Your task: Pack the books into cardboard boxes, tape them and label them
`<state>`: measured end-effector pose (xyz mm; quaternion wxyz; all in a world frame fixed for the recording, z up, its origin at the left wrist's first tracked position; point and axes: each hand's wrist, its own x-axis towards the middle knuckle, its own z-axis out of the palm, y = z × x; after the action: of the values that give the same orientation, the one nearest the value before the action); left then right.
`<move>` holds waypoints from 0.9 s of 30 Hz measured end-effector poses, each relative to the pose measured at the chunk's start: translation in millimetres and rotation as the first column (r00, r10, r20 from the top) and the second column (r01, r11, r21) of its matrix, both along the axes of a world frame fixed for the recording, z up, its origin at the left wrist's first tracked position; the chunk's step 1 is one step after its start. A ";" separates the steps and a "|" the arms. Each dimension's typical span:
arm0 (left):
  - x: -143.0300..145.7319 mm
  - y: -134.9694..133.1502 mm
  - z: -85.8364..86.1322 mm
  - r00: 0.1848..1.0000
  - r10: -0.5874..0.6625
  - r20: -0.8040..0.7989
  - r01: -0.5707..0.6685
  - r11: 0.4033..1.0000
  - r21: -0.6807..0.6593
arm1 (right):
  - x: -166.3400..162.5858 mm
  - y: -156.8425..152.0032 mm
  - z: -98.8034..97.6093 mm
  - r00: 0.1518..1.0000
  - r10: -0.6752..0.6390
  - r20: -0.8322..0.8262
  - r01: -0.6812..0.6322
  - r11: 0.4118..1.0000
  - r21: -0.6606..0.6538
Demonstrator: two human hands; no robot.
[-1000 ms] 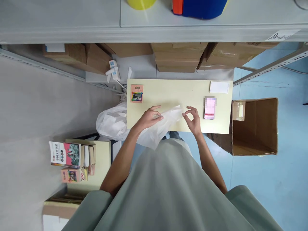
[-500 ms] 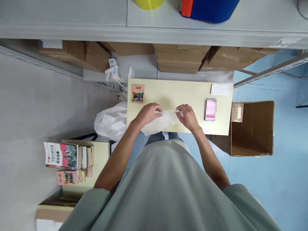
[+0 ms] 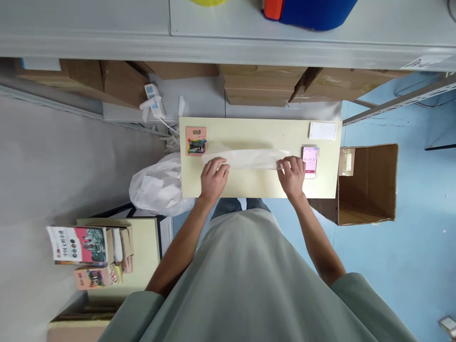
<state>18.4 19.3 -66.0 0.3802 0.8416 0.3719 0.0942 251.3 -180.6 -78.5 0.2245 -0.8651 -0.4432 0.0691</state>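
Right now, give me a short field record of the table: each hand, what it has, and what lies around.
left hand: grip on the left end of the white bag
right hand: grip on its right end
white bag: stretched flat across the table
by right hand: phone, screen lit
by left hand: picture card
far right corner: white card
floor, right: open cardboard box

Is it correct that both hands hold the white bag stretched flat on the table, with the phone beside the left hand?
No. The head view shows the phone beside the right hand, not the left hand. Both hands hold the white bag stretched flat on the table.
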 end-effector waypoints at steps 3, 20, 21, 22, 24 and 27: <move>-15.6 -15.9 -32.6 0.999 -0.050 0.009 0.050 0.996 -0.072 | -10.0 -22.5 -24.7 0.998 0.061 -0.001 -0.060 0.994 -0.093; -38.2 -58.8 -133.6 0.973 -0.176 -0.146 0.188 0.980 0.069 | -16.7 -75.6 -104.6 0.976 0.208 0.058 -0.161 0.881 -0.446; -38.3 -60.6 -131.2 0.974 -0.171 -0.146 0.183 0.981 0.070 | -17.9 -78.8 -102.9 0.975 0.214 0.053 -0.171 0.887 -0.430; -37.5 -61.8 -128.1 0.975 -0.166 -0.148 0.179 0.981 0.073 | -19.3 -81.5 -100.8 0.976 0.213 0.050 -0.174 0.893 -0.415; -31.7 -61.8 -121.0 0.976 -0.151 -0.158 0.166 0.982 0.085 | -22.4 -83.6 -96.0 0.982 0.184 0.043 -0.153 0.907 -0.393; -7.7 -59.0 -111.8 0.978 -0.133 -0.160 0.151 0.983 0.106 | -26.1 -69.9 -90.7 0.991 0.128 0.025 -0.112 0.935 -0.338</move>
<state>10.6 -39.7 -177.8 0.3063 0.8917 0.3325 0.0242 225.1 -250.5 -169.3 0.0589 -0.8633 -0.4821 0.1369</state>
